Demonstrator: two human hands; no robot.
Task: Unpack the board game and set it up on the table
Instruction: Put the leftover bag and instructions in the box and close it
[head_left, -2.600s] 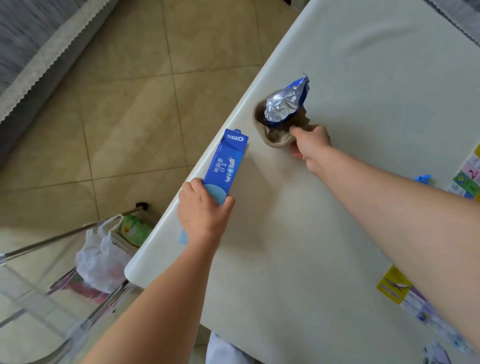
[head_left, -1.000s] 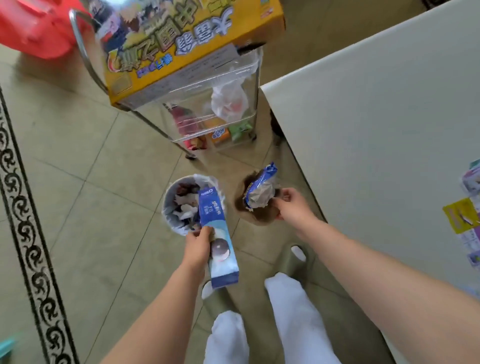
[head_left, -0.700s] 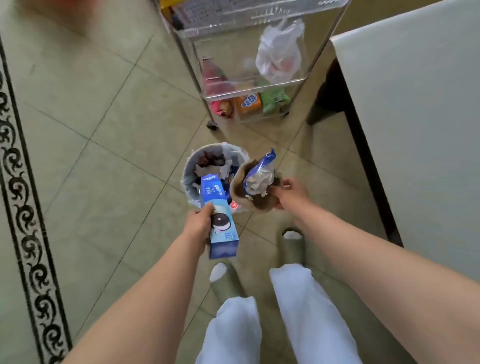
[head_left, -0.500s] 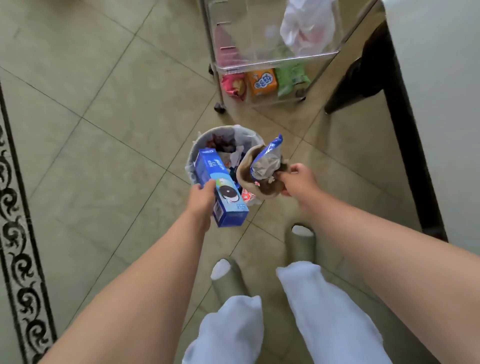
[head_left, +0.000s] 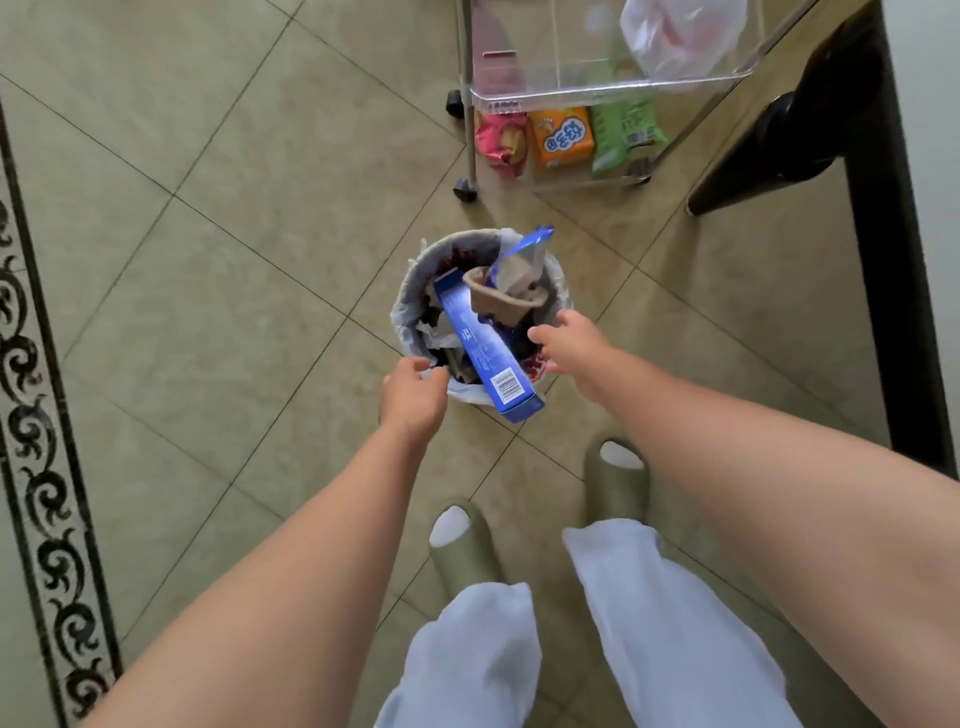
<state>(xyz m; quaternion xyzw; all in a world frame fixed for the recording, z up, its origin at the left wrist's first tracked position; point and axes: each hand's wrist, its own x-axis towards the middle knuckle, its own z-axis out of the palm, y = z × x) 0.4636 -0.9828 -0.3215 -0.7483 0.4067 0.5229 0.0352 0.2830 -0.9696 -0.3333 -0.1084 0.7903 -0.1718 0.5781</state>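
Fingers (head_left: 541, 335) of the right hand (head_left: 571, 345) are spread and fairly straight, holding nothing, just above the near right rim of the waste bin (head_left: 402, 317). The left hand (head_left: 413, 397) hangs over the near left rim, back upward, its fingers loosely curled and also empty. Both bare forearms reach forward and down from the bottom corners of the view.

Between the two hands lies a blue carton (head_left: 480, 348), a long, flat-sided cardboard box with small print and a barcode. Its long axis runs from far left to near right: the far end is down among the crumpled rubbish, and the barcode end points at the person and juts out past the bin's near rim. Whether it rests there or is in mid-drop cannot be told.

A brown moulded-paper tray (head_left: 501, 299) sits beside the carton's far end, with a crinkled foil wrapper (head_left: 522, 260), blue outside and silvery within, poking up out of it towards the far side. The bin is round, lined with a thin white plastic bag, and stands on the glossy tiled floor (head_left: 208, 260).

Beyond it stands a clear plastic trolley (head_left: 613, 96) on castors, holding snack packets. The bench (head_left: 883, 260) shows its dark edge at right.
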